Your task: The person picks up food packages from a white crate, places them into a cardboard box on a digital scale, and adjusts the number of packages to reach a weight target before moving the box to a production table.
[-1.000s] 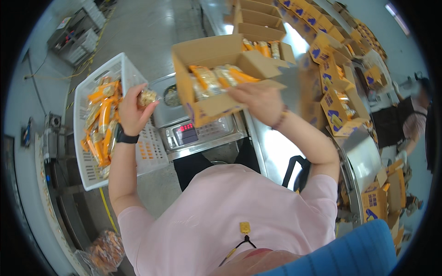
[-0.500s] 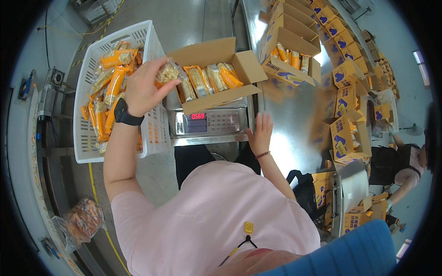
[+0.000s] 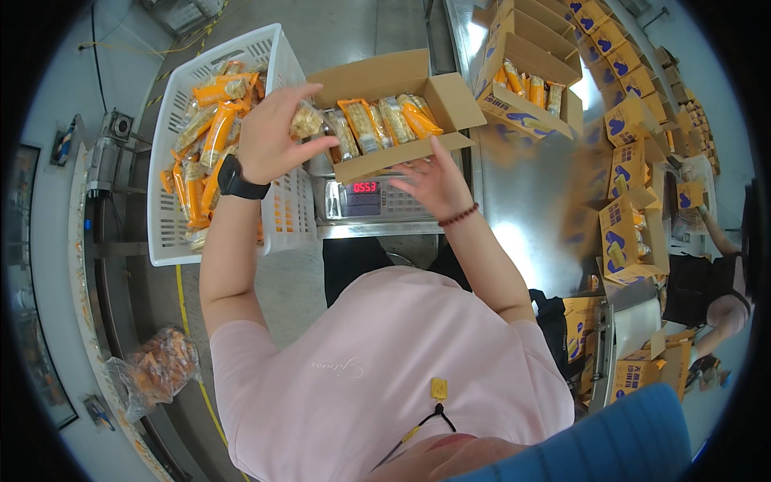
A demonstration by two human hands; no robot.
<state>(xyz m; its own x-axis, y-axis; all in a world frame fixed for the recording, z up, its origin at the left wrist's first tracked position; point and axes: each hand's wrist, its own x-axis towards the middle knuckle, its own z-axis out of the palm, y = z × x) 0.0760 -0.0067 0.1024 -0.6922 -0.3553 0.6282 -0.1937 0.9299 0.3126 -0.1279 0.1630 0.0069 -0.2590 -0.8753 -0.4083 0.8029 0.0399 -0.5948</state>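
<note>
My left hand point(image 3: 277, 138), with a black watch at its wrist, is at the left end of an open cardboard box point(image 3: 373, 167). Between its curved fingers and thumb is a wrapped snack bar point(image 3: 308, 122) in clear film. Inside the box, several orange-and-clear wrapped bars point(image 3: 361, 124) stand side by side. The box rests on a metal weighing scale point(image 3: 393, 199) with a red lit display. My right hand point(image 3: 438, 183), wearing a beaded bracelet, has its fingers spread at the box's front flap; the thumb reaches the flap's edge.
At the left, a white slatted crate point(image 3: 289, 209) holds many loose wrapped bars. Another filled carton point(image 3: 530, 112) stands on the steel table point(image 3: 514, 193), with rows of cartons point(image 3: 630, 233) farther right. A co-worker point(image 3: 719, 297) is at the far right. A plastic bag point(image 3: 157, 369) lies lower left.
My right hand has moved left and up to the box's front flap. The left hand stays near the box's left end with the bar. The scale's red reading has changed, and the view has shifted slightly.
</note>
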